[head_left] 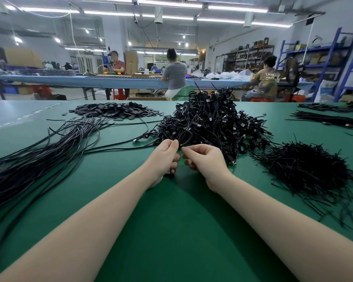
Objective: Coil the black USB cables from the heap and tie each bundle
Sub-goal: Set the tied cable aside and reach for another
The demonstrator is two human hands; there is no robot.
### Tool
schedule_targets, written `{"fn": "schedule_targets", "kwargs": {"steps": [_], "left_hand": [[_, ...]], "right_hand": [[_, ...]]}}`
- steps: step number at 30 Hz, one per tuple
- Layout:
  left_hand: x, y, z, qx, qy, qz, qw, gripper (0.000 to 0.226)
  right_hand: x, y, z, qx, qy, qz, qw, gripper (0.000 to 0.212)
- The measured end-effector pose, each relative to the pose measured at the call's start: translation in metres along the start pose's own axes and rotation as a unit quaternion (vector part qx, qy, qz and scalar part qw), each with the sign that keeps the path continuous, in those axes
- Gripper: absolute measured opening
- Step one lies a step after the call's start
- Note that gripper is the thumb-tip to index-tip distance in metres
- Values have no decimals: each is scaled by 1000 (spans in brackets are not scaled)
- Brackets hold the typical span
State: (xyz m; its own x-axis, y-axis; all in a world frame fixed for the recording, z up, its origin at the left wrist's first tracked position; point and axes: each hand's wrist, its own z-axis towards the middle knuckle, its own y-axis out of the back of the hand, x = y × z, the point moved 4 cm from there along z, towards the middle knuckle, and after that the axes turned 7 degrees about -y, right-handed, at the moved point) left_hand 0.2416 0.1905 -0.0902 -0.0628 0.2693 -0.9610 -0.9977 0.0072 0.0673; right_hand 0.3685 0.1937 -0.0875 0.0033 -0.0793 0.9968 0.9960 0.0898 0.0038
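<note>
Centrally, just above the middle of the frame, the left hand (165,154) and the right hand (205,158) meet over the green worktop (171,231), fingers curled in on both. The left grip holds a small coiled loop of black cable (185,137) pinched between thumb and fingers, the loop standing up above the knuckles; the right grip is narrow, thumb and forefinger pinched at the base of that same loop, though what thin thing lies between them is too small to tell. A loose end of the cable trails off to the left across the worktop. Directly behind the hands, at centre and slightly right, rises the pile of tied bundles (212,119), touching the loop's far side. At the left of the frame lies the heap of uncoiled cables (39,159), long strands fanned out toward the lower left edge. At the right sits a bristly mound of black ties (306,169), well apart from the hands. In the upper centre left, a flat scatter of small black tabs (116,109) rests on the worktop. Beyond, three seated people work at a long blue table (110,81).
</note>
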Motion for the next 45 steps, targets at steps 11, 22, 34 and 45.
{"fn": "schedule_targets", "kwargs": {"steps": [11, 22, 34, 45], "left_hand": [[3, -2, 3, -8, 12, 41, 999, 33], [-6, -2, -4, -15, 57, -18, 998, 33], [-13, 4, -9, -61, -102, 36, 992, 30], [-8, 5, -7, -97, -174, 55, 978, 23]], "right_hand": [[14, 9, 3, -15, 119, -202, 972, 8], [34, 7, -16, -87, 369, -437, 815, 8], [36, 17, -18, -114, 352, -400, 839, 4], [36, 9, -20, -122, 386, -412, 817, 3]]}}
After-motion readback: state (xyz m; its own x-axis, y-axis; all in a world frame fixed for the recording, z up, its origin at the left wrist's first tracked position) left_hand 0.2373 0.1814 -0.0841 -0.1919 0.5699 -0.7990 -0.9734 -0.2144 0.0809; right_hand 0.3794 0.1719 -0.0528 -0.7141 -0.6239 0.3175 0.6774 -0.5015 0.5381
